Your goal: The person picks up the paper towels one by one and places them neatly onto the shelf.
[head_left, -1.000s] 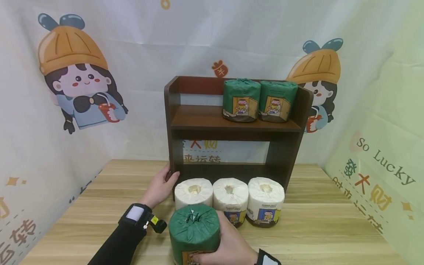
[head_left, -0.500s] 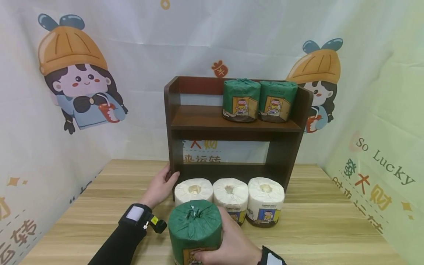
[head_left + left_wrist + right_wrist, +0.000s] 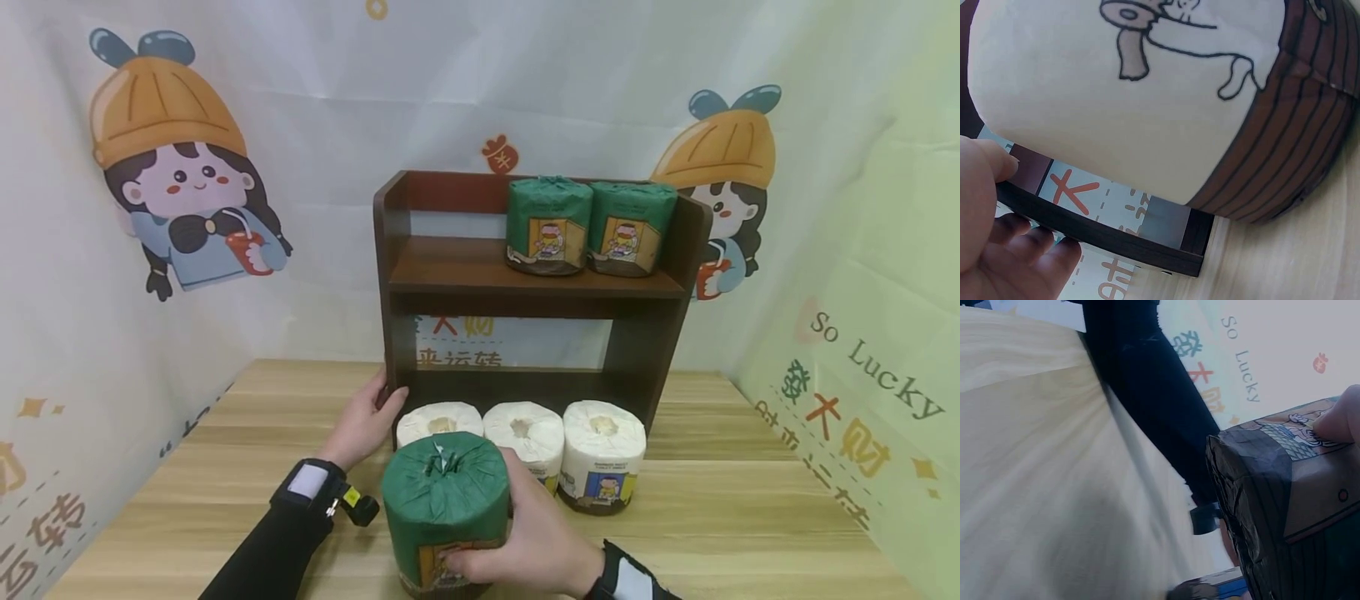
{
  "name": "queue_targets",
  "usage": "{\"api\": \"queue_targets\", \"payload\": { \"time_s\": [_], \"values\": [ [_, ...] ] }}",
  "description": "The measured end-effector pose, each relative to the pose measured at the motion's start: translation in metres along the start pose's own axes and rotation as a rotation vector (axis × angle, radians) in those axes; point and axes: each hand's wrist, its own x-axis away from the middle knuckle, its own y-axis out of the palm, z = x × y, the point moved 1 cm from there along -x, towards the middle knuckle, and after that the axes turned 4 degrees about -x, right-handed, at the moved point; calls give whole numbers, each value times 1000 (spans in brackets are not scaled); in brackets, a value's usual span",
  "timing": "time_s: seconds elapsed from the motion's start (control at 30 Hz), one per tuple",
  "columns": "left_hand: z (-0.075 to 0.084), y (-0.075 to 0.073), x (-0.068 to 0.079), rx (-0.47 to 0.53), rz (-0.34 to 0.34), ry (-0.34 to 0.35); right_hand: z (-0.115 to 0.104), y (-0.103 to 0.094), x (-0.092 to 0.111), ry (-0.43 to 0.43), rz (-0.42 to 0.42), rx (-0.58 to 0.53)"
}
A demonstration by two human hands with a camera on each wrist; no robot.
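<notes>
My right hand holds a green-wrapped toilet roll in front of the white rolls, thumb on its printed front. In the right wrist view, the dark lower end of this green toilet roll is lifted off the table. My left hand grips the left side panel of a dark brown two-tier shelf. In the left wrist view, thumb and fingers of the left hand lie on either side of the panel edge. Two green toilet rolls stand on the upper right tier.
Three white-wrapped toilet rolls stand in a row on the wooden table, before the shelf: left, middle, right. The left one is partly hidden by the held roll. A printed cloth backdrop surrounds the table.
My right hand has moved the green toilet roll slightly up and towards the shelf, covering more of the left white roll. The left hand stays on the shelf's side panel.
</notes>
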Motion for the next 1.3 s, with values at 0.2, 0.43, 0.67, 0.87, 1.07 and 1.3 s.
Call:
{"api": "queue_targets", "payload": {
  "time_s": [0.2, 0.43, 0.67, 0.87, 1.07, 1.3],
  "values": [
    [-1, 0, -1, -1, 5, 8, -30, -8, -10, -42, -1, -8],
    [-2, 0, -1, 25, -22, -2, -47, -14, -23, -55, -15, -22],
    [-2, -1, -2, 35, -29, 22, -54, -22, -34, -58, 28, 106],
    [-4, -1, -2, 15, -24, 33, -39, -35, -46, -47, 37, 155],
    [-1, -2, 0, 13, -29, -6, -68, -42, -58, -16, 58, 184],
    [-2, -1, -1, 37, -40, -16, -66, -54, -78, 5, 86, 184]
  ]
}}
